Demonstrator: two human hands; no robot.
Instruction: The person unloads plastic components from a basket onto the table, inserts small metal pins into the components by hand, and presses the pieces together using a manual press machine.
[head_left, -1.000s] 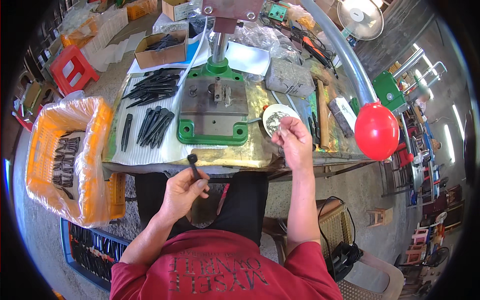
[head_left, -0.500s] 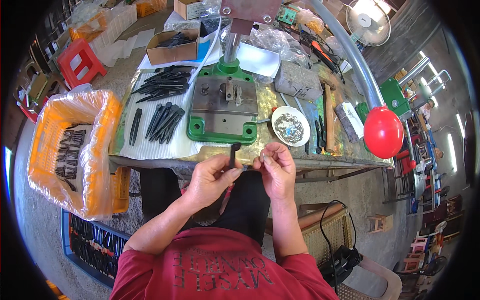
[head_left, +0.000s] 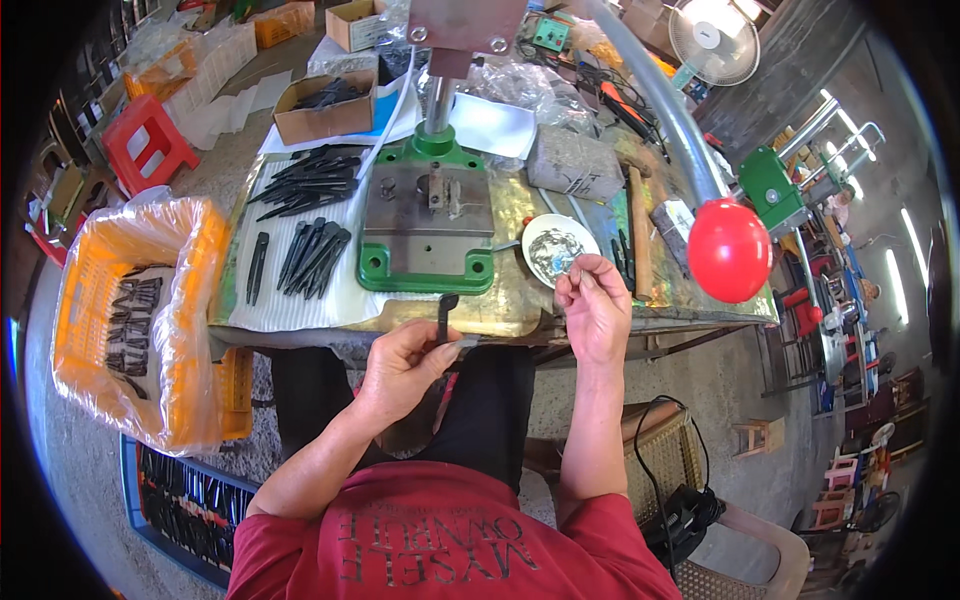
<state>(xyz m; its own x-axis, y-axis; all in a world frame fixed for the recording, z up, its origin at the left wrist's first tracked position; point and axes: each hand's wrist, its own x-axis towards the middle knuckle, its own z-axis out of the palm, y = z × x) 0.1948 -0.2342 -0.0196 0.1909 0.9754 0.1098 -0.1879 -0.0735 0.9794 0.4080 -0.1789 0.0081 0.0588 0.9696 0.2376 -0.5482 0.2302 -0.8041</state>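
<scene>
My left hand (head_left: pixel 400 368) pinches a slim black part with a wider, rounded upper end (head_left: pixel 447 312), held upright just off the table's front edge. Thumb and fingertips pressed together, my right hand (head_left: pixel 598 310) is at the near right rim of a white bowl (head_left: pixel 529 262) of small shiny metal pieces. Whatever those fingertips hold is too small to make out. Beyond my left hand stands a hand press with a green base (head_left: pixel 420 281) and a grey steel plate. To its left, similar black parts (head_left: pixel 318 258) lie on white foam sheeting, with a larger pile (head_left: pixel 308 182) behind.
The press's lever ends in a red ball (head_left: pixel 734 250) at the right. A hammer's wooden handle (head_left: pixel 639 235) and a wrapped grey block (head_left: pixel 573 162) lie beyond the bowl. An orange crate lined with plastic (head_left: pixel 205 290) stands left; a cardboard box (head_left: pixel 325 122) sits at the back.
My right hand has moved right and away from my left hand to the bowl's edge. My left hand, still gripping the black part, has shifted slightly left and nearer. The whole view has shifted a little.
</scene>
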